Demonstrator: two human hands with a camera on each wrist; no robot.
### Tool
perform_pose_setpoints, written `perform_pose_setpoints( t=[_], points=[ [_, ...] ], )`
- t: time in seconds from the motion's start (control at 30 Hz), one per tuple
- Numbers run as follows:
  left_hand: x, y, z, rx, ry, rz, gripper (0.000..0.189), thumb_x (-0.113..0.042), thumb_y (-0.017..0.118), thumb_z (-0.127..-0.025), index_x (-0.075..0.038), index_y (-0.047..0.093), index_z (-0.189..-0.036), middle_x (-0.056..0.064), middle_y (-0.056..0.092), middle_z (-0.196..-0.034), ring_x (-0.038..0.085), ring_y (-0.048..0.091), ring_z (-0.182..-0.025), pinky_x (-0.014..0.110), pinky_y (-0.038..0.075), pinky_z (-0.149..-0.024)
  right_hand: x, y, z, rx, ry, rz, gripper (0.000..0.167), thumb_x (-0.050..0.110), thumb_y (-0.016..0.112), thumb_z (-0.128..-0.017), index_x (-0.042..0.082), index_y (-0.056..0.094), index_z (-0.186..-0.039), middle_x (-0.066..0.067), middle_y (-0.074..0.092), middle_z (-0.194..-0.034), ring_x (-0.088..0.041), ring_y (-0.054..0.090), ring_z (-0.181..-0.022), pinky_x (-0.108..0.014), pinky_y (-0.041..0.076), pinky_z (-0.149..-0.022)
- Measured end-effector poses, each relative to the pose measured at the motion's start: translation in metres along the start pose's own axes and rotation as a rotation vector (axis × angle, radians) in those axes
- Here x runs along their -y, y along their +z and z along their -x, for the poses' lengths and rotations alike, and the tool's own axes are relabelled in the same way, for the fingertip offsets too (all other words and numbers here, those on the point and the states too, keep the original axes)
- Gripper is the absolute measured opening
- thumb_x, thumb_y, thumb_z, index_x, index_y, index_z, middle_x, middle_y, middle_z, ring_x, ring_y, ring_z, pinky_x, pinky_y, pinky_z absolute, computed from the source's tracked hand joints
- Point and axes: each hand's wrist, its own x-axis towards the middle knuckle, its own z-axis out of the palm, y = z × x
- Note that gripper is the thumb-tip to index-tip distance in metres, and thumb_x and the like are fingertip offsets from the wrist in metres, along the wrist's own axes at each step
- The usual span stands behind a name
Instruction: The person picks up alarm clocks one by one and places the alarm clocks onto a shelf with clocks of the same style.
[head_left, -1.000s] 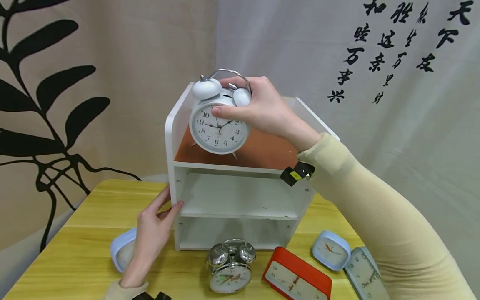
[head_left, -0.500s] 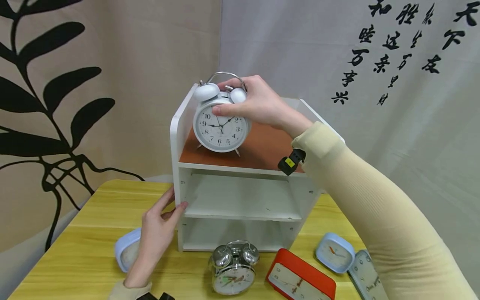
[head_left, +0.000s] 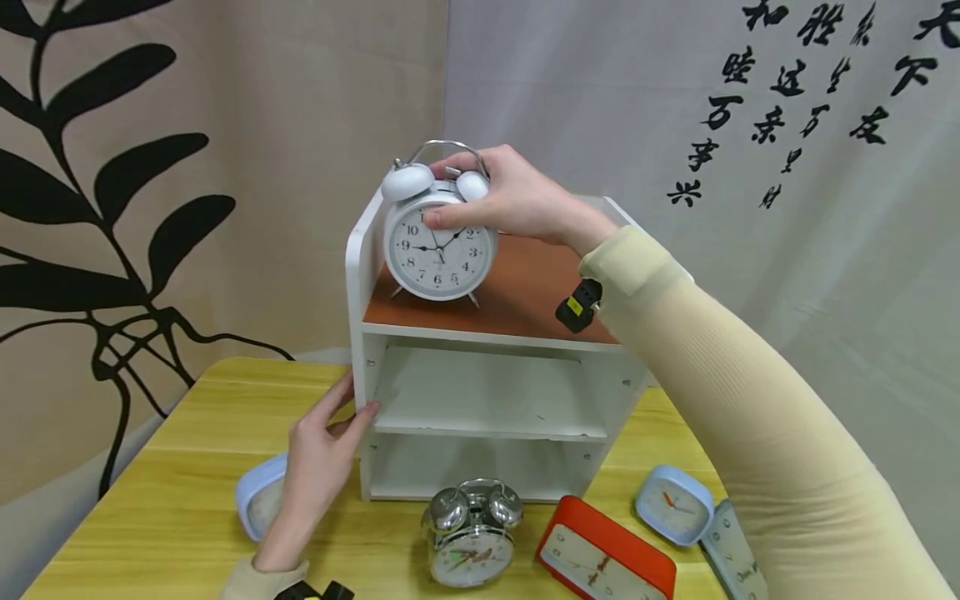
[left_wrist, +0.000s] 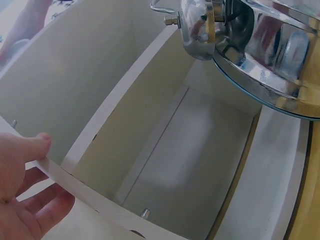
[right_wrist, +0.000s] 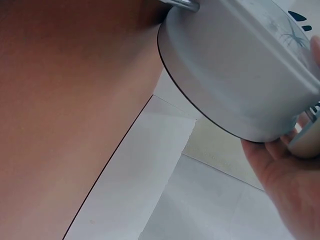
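Observation:
My right hand holds a white twin-bell alarm clock by its top, thumb across the dial and fingers behind the bells. The clock stands upright over the left part of the brown top board of a white shelf unit. Its feet are at the board; whether they bear its weight I cannot tell. In the right wrist view the white clock shows its rounded casing. My left hand grips the unit's left side panel; in the left wrist view the thumb lies inside the panel edge, fingers outside.
Before the unit stands a silver twin-bell clock, with a red clock right of it. Further right are a blue clock and a grey-green clock, partly behind my sleeve. Another blue clock sits behind my left wrist.
The white clock has shifted slightly left relative to the shelf unit, still held by my right hand. My left hand keeps its grip on the side panel. The head view has turned slightly left.

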Motion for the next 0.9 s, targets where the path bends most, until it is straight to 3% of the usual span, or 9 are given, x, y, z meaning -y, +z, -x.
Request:
perform_pose_setpoints(
  t=[0.2,0.37,0.47,0.57,0.73,0.83,0.9],
  points=[
    [0.0002,-0.0001,0.0004,0.002,-0.013,-0.001,0.054,-0.013,0.071,-0.101,-0.009,0.056,-0.152,0.023,0.068,-0.142,0.001,0.072,-0.103,0.004,0.058,-0.077,0.0003,0.0013,-0.0020,0.014,-0.022,-0.004,0.056,0.027,0.084,-0.090,0.014,0.065,-0.141,-0.004,0.076,-0.116,-0.015,0.070,-0.101,-0.026,0.059,-0.091],
    [-0.0007,0.0014,-0.0002,-0.002,-0.005,-0.001,0.053,-0.012,0.071,-0.101,-0.008,0.055,-0.153,0.023,0.068,-0.142,0.027,0.073,-0.113,0.004,0.057,-0.077,0.0011,0.0020,-0.0041,0.014,-0.031,-0.002,0.056,0.028,0.083,-0.090,0.014,0.064,-0.141,-0.004,0.076,-0.115,-0.015,0.069,-0.100,-0.026,0.059,-0.090],
    [-0.0007,0.0018,-0.0003,-0.006,0.004,0.001,0.053,-0.011,0.070,-0.101,-0.008,0.055,-0.152,0.024,0.067,-0.142,0.034,0.071,-0.115,0.003,0.057,-0.077,0.0012,0.0023,-0.0049,0.014,-0.033,-0.007,0.056,0.027,0.083,-0.090,0.014,0.064,-0.141,-0.005,0.076,-0.116,-0.015,0.069,-0.101,-0.026,0.059,-0.090],
    [-0.0003,0.0018,-0.0004,-0.008,0.013,-0.001,0.053,-0.010,0.071,-0.101,-0.007,0.056,-0.152,0.023,0.067,-0.142,0.033,0.070,-0.118,0.003,0.057,-0.078,0.0011,0.0024,-0.0052,0.010,-0.030,-0.009,0.057,0.026,0.083,-0.090,0.014,0.064,-0.142,-0.005,0.075,-0.117,-0.015,0.069,-0.102,-0.026,0.059,-0.091],
    [0.0000,0.0011,-0.0011,-0.012,0.002,-0.005,0.053,-0.010,0.072,-0.100,-0.007,0.057,-0.151,0.022,0.069,-0.140,0.010,0.069,-0.117,0.004,0.057,-0.078,0.0007,0.0021,-0.0058,0.006,-0.035,0.012,0.063,0.028,0.083,-0.090,0.017,0.058,-0.148,-0.004,0.073,-0.125,-0.014,0.068,-0.105,-0.026,0.059,-0.094],
    [-0.0004,0.0008,-0.0011,-0.009,0.001,0.001,0.053,-0.010,0.072,-0.100,-0.008,0.057,-0.151,0.023,0.069,-0.140,0.014,0.071,-0.116,0.004,0.057,-0.078,0.0010,0.0022,-0.0052,-0.006,-0.038,0.036,0.073,0.029,0.083,-0.090,0.020,0.050,-0.155,-0.005,0.068,-0.135,-0.015,0.067,-0.109,-0.027,0.058,-0.097],
    [-0.0003,0.0005,-0.0005,-0.004,0.007,0.006,0.053,-0.012,0.071,-0.101,-0.008,0.056,-0.152,0.023,0.069,-0.140,0.024,0.069,-0.120,0.003,0.057,-0.079,0.0015,0.0029,-0.0045,-0.014,-0.034,0.037,0.081,0.029,0.083,-0.091,0.022,0.041,-0.161,-0.006,0.063,-0.141,-0.016,0.066,-0.115,-0.028,0.058,-0.101]
  ],
)
